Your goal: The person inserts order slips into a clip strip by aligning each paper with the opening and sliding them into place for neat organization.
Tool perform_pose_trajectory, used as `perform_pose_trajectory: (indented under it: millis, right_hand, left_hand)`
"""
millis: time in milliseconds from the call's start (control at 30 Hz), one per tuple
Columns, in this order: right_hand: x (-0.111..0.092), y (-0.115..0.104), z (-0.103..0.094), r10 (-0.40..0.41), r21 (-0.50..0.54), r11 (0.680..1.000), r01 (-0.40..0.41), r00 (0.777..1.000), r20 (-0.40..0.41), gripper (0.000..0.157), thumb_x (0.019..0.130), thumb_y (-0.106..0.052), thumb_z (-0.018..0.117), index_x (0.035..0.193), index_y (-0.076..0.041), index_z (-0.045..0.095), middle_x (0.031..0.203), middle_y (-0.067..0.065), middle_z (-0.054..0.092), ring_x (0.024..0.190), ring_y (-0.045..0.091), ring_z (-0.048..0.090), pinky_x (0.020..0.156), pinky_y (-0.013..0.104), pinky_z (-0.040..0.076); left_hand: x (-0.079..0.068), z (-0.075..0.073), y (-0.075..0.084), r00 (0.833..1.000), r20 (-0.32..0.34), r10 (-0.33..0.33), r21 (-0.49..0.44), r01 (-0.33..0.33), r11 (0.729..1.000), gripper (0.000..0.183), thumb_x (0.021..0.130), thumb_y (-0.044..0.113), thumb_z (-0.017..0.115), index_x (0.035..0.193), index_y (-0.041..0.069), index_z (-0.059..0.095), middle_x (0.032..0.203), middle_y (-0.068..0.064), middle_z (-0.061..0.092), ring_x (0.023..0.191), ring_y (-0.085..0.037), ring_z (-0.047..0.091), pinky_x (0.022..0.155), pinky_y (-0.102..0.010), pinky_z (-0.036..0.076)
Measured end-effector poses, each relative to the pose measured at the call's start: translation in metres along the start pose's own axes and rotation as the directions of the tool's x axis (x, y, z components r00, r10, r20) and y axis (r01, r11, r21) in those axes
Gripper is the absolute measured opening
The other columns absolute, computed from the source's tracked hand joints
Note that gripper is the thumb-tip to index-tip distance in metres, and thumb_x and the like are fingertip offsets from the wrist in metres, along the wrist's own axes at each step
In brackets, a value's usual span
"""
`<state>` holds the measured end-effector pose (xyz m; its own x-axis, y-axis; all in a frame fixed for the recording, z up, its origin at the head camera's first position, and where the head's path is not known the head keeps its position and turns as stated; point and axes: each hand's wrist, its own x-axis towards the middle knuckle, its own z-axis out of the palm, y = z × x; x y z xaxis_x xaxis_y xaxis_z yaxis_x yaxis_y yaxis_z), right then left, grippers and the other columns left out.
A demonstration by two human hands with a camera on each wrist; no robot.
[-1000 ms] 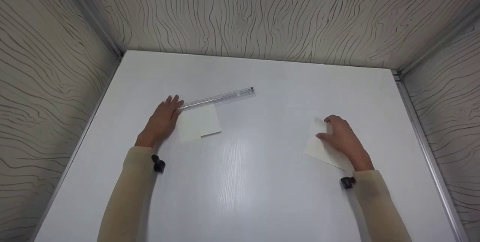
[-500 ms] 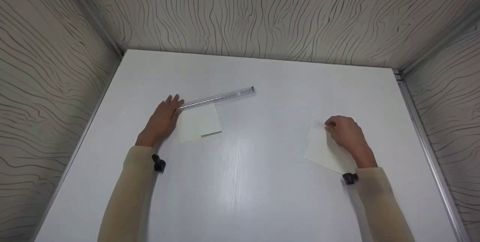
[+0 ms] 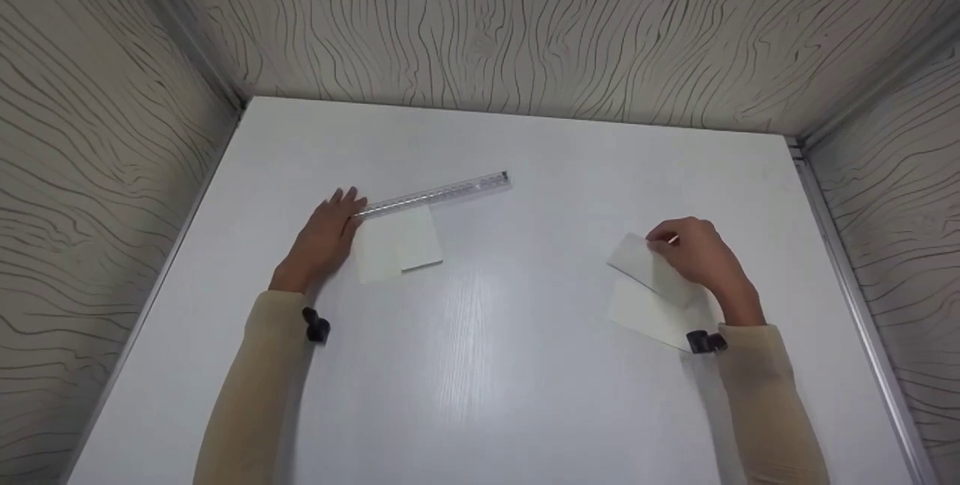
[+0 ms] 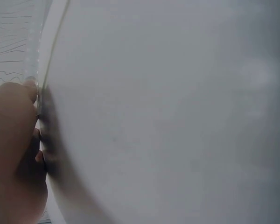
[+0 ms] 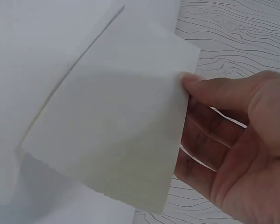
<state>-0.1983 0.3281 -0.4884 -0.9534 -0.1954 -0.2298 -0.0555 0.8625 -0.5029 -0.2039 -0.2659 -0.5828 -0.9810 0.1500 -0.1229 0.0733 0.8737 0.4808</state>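
Note:
My left hand (image 3: 322, 241) lies with extended fingers at the left end of a clear plastic ruler (image 3: 442, 193), touching it. Just below the ruler are a pale paper sheet (image 3: 377, 256) and a smaller, thicker-edged pale piece (image 3: 421, 248) at its right. At the right, my right hand (image 3: 705, 254) pinches a piece of paper (image 3: 643, 263) between thumb and fingers, raised and tilted. The right wrist view shows one ragged edge on this paper (image 5: 112, 102). Under it another pale paper sheet (image 3: 645, 312) lies on the table, partly covered.
The white table (image 3: 480, 380) has wood-patterned panels (image 3: 480, 34) behind it and at both sides. Metal rails (image 3: 862, 320) run along the side edges. A small black device (image 3: 317, 326) sits at the left wrist, with a similar one at the right.
My right hand has closed its thumb and fingers on the upper paper and lifted it off the sheet below, which now shows separately. The left hand and ruler stay put.

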Motion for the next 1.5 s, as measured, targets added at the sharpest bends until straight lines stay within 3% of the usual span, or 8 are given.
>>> perform_pose_trajectory:
  millis: [433,867,1200,1500]
  right_hand:
    - [0.002,-0.009,-0.003,-0.023,0.06,0.998,0.028,0.996,-0.085,0.023,0.105,-0.015,0.064,0.121,-0.003,0.076,0.121,0.022,0.075,0.103,0.037,0.072,0.077,0.034,0.061]
    - [0.013,-0.022,0.001,-0.006,0.148,0.988,0.032,0.985,-0.172,0.025,0.105,-0.012,0.063,0.122,0.003,0.073,0.124,0.027,0.073,0.111,0.046,0.072,0.094,0.058,0.062]
    - [0.025,-0.034,0.009,0.026,0.203,0.979,0.021,0.974,-0.225,0.025,0.104,-0.011,0.062,0.121,0.004,0.074,0.121,0.027,0.074,0.113,0.046,0.073,0.098,0.059,0.062]
    - [0.037,-0.046,0.019,0.061,0.249,0.968,0.014,0.955,-0.29,0.024,0.103,-0.013,0.064,0.118,0.003,0.076,0.116,0.024,0.076,0.111,0.039,0.072,0.097,0.051,0.061]
  left_hand:
    - [-0.001,0.0,0.0,1.0,-0.001,0.003,0.009,-0.003,1.0,0.051,0.116,0.034,0.033,0.165,0.019,0.035,0.178,-0.003,0.021,0.167,-0.03,0.012,0.141,-0.051,0.01]
    - [0.002,0.001,-0.003,1.0,0.006,0.011,0.03,-0.011,0.999,0.053,0.116,0.035,0.031,0.167,0.02,0.032,0.178,-0.004,0.019,0.167,-0.03,0.011,0.14,-0.052,0.011]
    - [0.001,0.001,-0.003,1.0,0.007,-0.004,0.012,0.004,1.0,0.053,0.116,0.037,0.031,0.166,0.021,0.032,0.178,-0.003,0.018,0.168,-0.029,0.01,0.14,-0.052,0.01]
    - [0.001,0.001,0.0,1.0,0.006,-0.031,-0.011,0.031,0.999,0.053,0.116,0.039,0.03,0.166,0.022,0.034,0.178,-0.001,0.019,0.168,-0.027,0.009,0.141,-0.048,0.007]
